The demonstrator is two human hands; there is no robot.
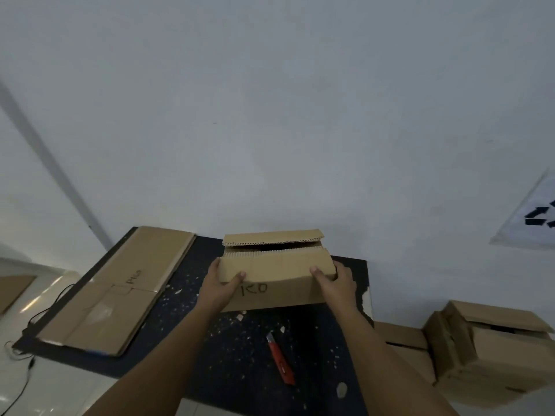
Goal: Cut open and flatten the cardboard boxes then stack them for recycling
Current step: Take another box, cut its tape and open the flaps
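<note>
Box point(276, 276) at frame centre, long axis left-right. Left hand point(223, 285) and right hand point(335, 282) grip opposite ends, fingers clamped on it. Cutter point(281, 360) lies below, nearer right hand.

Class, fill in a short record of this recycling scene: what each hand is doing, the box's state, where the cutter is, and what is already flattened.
left hand: grips the box's left end
right hand: grips its right end
box: on the dark mat, top flaps partly open
red cutter: lying on mat, untouched
flattened cardboard: on mat's left side
</note>
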